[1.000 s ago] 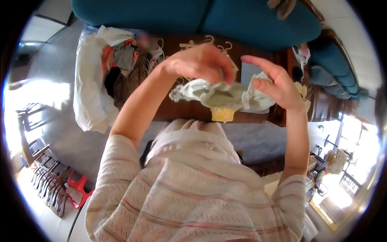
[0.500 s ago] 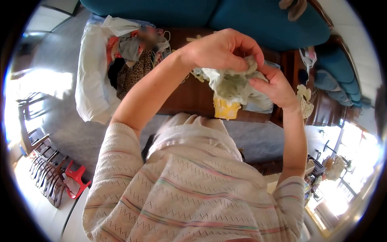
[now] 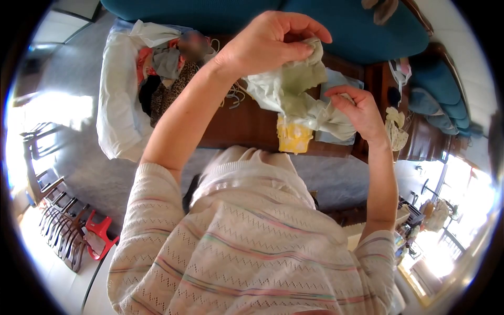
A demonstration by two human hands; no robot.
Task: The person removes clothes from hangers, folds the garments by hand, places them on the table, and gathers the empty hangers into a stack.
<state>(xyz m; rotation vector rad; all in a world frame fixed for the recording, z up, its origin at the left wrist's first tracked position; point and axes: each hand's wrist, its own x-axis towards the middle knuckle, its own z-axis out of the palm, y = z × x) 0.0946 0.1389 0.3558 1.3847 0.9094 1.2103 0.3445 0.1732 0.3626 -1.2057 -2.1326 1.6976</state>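
A pale green, crumpled piece of cloth, perhaps a garment [image 3: 302, 86], hangs spread between my two hands above a brown wooden table [image 3: 226, 128]. My left hand [image 3: 275, 44] pinches its upper edge between thumb and fingers. Lower and to the right, my right hand [image 3: 357, 107] grips another part of it with thumb and forefinger. Beneath the cloth, near the table's front edge, stands a yellow openwork basket [image 3: 294, 137]. Part of a light blue flat item [image 3: 338, 79] shows behind the cloth.
To the left, a white-lined container [image 3: 118, 110] holds mixed clothes, including a leopard-print piece [image 3: 170, 97]. White hangers [image 3: 234, 97] lie beside it. A blue sofa [image 3: 199, 16] runs behind the table. A red plastic stool [image 3: 101, 233] stands at lower left.
My hands have moved apart: the left has risen and the right has lowered slightly. The cloth between them has opened out.
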